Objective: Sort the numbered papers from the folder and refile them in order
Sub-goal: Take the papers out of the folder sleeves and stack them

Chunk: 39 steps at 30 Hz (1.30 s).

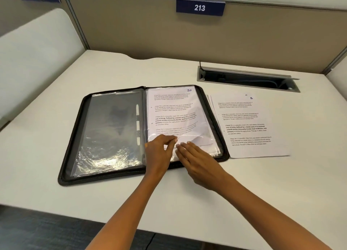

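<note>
A black zip folder point(75, 137) lies open on the desk with clear plastic sleeves on both sides. The right side holds a printed paper marked 10 point(172, 107) inside a sleeve, its lower edge crumpled. My left hand point(159, 152) pinches the sleeve's bottom edge between thumb and fingers. My right hand point(195, 159) lies flat beside it, straight fingers pressing on the sleeve's lower part. To the right of the folder sits a loose stack of papers point(249, 126), the top sheet marked 8. A white pen point(137, 124) lies under the left sleeve.
The white desk point(56, 189) is bounded by beige partition walls with signs 212 and 213 point(200, 7). An open cable tray point(247, 79) is sunk into the desk behind the loose papers. The desk's front edge runs below my forearms.
</note>
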Motion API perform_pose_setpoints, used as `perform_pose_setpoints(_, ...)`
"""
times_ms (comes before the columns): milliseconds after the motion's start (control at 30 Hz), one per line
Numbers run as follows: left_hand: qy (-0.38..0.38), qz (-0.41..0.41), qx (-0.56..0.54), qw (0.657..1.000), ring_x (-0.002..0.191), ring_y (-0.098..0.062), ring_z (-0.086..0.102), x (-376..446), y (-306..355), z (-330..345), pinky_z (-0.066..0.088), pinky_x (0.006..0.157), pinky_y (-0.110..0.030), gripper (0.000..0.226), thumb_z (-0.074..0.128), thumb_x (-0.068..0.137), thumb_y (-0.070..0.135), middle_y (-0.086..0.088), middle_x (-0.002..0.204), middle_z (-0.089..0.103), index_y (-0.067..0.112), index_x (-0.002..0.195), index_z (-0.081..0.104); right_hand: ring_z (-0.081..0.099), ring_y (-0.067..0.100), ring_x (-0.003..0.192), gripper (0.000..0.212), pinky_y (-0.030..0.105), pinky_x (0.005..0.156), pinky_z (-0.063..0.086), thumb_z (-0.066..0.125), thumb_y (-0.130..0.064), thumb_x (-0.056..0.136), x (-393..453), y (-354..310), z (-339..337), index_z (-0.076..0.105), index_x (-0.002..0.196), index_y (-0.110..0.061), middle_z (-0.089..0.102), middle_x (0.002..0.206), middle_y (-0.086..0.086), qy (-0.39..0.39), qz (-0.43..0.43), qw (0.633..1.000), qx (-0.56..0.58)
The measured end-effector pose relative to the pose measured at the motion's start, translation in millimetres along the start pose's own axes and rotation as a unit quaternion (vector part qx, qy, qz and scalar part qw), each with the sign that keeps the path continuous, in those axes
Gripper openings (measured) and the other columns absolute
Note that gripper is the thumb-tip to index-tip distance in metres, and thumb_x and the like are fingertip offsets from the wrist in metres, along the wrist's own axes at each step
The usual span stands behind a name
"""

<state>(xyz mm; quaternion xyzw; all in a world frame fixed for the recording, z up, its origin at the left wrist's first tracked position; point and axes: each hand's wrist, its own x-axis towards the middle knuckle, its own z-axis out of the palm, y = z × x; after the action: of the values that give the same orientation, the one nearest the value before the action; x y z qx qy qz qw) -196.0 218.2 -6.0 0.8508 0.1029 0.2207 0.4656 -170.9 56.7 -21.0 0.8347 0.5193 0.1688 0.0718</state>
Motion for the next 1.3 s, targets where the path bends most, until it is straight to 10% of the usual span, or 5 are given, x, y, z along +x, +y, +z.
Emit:
perform_pose_setpoints(433,-0.014,0.044,0.025,0.999,0.074,-0.007,0.065,-7.1,-1.5,-7.5,0.051,0.077,-0.052,0.015,0.065,0.082,0.028,0.006,0.086,0.071,0.018,0.090,0.074,0.059,0.023,0.049,0.028,0.034,0.066,0.055,0.082,0.001,0.042,37.8,8.2,-8.9,0.060,0.055,-0.010,0.056,0.049,0.006,-0.049,0.121,0.991,-0.030)
perform_pose_setpoints(733,-0.041,0.041,0.083,0.995,0.100,-0.016,0.062,-24.2,-18.1,-22.7,0.047,0.088,-0.050,0.029,0.057,0.088,0.038,0.003,0.109,0.066,0.020,0.107,0.068,0.056,0.025,0.058,0.025,0.030,0.056,0.051,0.069,0.010,0.056,-12.2,-9.7,-4.5,0.057,0.063,-0.011,0.055,0.064,0.007,0.079,0.076,0.994,0.009)
perform_pose_setpoints(1067,-0.007,-0.131,0.142,0.981,0.106,-0.026,0.048,-68.4,-41.4,-42.2,0.041,0.090,-0.037,0.026,0.067,0.085,0.024,-0.011,0.112,0.049,0.010,0.107,0.064,0.056,0.032,0.118,0.026,0.042,0.100,0.044,0.082,-0.030,0.070,-98.0,-44.0,-14.5,0.062,0.080,-0.016,0.064,0.119,0.012,0.019,0.081,0.982,0.169)
perform_pose_setpoints(1167,-0.013,-0.142,0.111,0.983,0.099,-0.020,0.050,-78.7,-39.6,-46.3,0.039,0.085,-0.028,0.028,0.067,0.086,0.023,-0.007,0.114,0.047,0.009,0.109,0.061,0.037,0.020,0.135,0.032,0.032,0.112,0.026,0.062,-0.057,0.079,-104.9,-43.1,-21.4,0.070,0.083,-0.026,0.054,0.136,-0.002,-0.013,0.202,0.929,0.309)
perform_pose_setpoints(1300,-0.037,-0.163,0.059,0.984,0.075,-0.009,0.057,-83.1,-32.1,-47.6,0.046,0.075,-0.027,0.018,0.069,0.084,0.014,-0.002,0.111,0.051,0.013,0.100,0.062,0.056,0.020,0.109,0.014,0.024,0.092,0.040,0.073,-0.022,0.083,-84.3,-30.5,-18.0,0.070,0.094,-0.014,0.060,0.117,0.005,0.097,0.483,0.787,0.371)
